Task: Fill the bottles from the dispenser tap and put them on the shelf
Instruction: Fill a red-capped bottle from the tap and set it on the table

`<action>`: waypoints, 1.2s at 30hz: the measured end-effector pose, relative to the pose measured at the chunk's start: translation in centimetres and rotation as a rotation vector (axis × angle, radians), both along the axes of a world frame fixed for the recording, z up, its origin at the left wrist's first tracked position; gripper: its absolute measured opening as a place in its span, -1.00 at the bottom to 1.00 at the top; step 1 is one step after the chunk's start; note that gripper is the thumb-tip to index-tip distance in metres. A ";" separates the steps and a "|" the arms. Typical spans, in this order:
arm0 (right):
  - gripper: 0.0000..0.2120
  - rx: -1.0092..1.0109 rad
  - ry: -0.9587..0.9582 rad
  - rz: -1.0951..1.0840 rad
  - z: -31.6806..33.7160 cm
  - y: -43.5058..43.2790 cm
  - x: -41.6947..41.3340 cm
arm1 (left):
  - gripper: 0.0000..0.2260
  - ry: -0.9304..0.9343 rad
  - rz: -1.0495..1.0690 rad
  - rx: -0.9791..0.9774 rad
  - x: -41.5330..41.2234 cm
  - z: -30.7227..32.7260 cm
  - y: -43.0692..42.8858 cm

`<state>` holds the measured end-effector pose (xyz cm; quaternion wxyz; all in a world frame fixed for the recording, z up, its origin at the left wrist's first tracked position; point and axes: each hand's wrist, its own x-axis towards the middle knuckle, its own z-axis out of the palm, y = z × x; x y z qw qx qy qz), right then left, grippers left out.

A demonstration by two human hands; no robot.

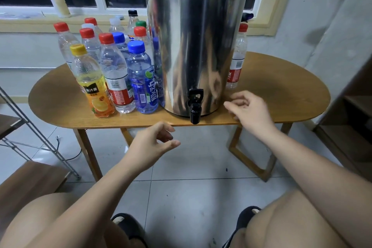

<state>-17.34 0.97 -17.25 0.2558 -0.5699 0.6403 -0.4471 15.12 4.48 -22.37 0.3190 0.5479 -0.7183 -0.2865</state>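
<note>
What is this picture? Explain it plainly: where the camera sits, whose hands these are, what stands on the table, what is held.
One picture, from a camera on a person's head, looking down at their own bare arms; no machine here. On the wooden table stands a steel dispenser with a black tap low in front. Capped bottles crowd its left; one red-capped bottle stands at its right. The left hand is before the table edge, the right hand beside the tap; both hold nothing.
</note>
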 end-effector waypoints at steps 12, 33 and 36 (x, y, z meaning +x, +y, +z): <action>-0.09 -0.003 -0.114 -0.192 3.6 -11.6 -2.9 | -0.62 -0.082 -0.111 0.028 -1.5 -0.5 -0.2; -0.26 -0.057 -0.095 -0.104 2.1 -14.0 -2.5 | -0.59 -0.070 -0.092 0.024 -1.1 -0.3 -0.3; -0.29 -0.069 -0.070 -0.125 2.1 -13.6 -2.4 | -0.61 -0.070 -0.080 0.018 -0.8 -0.1 -0.3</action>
